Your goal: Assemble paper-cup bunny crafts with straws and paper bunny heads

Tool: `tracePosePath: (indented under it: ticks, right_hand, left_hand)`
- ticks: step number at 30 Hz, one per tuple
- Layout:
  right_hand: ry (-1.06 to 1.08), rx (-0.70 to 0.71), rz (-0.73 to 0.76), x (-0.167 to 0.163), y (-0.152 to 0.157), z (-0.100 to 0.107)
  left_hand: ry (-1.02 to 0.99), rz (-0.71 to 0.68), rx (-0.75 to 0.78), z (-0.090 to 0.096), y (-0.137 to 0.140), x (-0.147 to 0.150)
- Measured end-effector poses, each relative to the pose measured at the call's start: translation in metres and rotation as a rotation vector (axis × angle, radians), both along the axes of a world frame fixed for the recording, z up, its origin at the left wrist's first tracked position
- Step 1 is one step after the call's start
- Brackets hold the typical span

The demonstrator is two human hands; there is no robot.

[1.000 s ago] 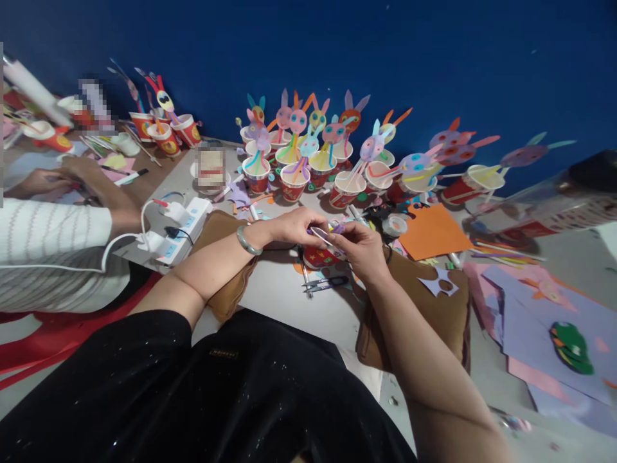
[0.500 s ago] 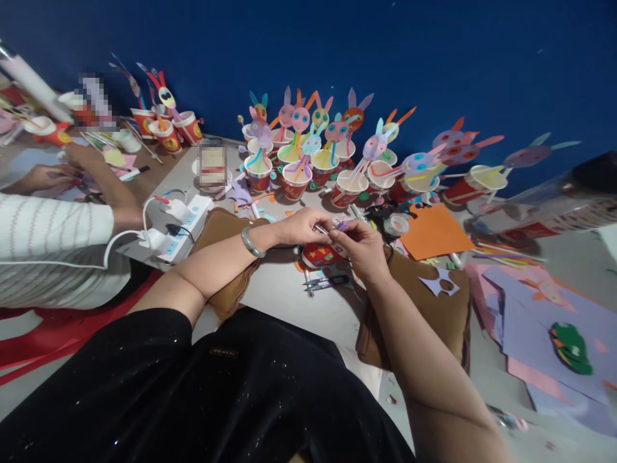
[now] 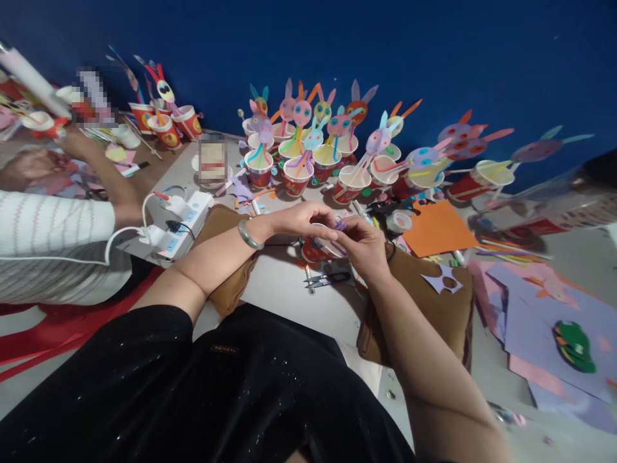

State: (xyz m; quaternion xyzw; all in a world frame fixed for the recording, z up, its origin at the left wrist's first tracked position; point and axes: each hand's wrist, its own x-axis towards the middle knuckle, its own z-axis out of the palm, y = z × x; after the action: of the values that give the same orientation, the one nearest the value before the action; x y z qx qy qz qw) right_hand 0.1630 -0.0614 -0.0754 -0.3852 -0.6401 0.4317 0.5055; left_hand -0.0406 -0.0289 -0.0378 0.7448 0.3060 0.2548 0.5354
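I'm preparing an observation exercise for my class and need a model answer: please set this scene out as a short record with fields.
Left hand: bangle on wrist; fingertips near a small purple piece
Right hand: fingers bent beside that same piece; exact hold unclear
Below hands: red paper cup, partly covered
Nearest tool: dark snips
Beyond: paper cups with long-eared paper heads, before a blue backdrop
Right side: orange sheet; lilac cutout on a brown cushion
Left side: white power strip; another person's hand, blurred

The black garment's (image 3: pixel 250 399) label (image 3: pixel 224 350) reads "FASHION".
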Motion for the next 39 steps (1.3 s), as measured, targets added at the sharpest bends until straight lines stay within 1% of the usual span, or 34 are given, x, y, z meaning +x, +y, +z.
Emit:
tracePosePath:
  ticks: [5,9,16,20,22,25,28,32,35,39]
  right_hand:
    - [0.044,-0.039,0.059,0.0,0.0,-0.001]
    - [0.032,-0.084,0.089,0.0,0.001,-0.002]
    - [0.041,-0.108,0.122,-0.001,0.0,0.0]
    - [0.051,-0.133,0.099,-0.002,0.0,-0.001]
    - [0.048,-0.114,0.06,-0.002,0.0,-0.002]
    - [0.022,-0.03,-0.005,-0.001,0.0,-0.004]
    - [0.001,0.028,-0.028,0.0,0.001,-0.003]
    - [-0.009,0.003,-0.021,0.005,0.003,0.0]
    - [-0.034,0.017,-0.034,0.011,0.005,0.003]
    - [-0.053,0.038,-0.025,0.016,0.007,0.006]
  left_hand:
    - [-0.034,-0.01,-0.083,-0.001,0.008,-0.008]
    - [-0.076,-0.041,-0.123,-0.004,0.009,-0.007]
    - [-0.074,-0.031,-0.098,-0.006,0.006,-0.002]
    - [-0.03,0.044,-0.039,-0.009,0.004,0.001]
    - [-0.01,0.087,-0.01,-0.01,0.003,0.002]
    - [-0.016,0.135,0.008,-0.011,0.002,0.004]
    - [-0.028,0.159,0.013,-0.01,0.001,0.005]
    - [-0.023,0.199,0.026,-0.008,-0.001,0.007]
    - [-0.003,0.236,0.045,-0.006,-0.004,0.009]
    - [0.001,0.224,0.046,-0.006,-0.004,0.01]
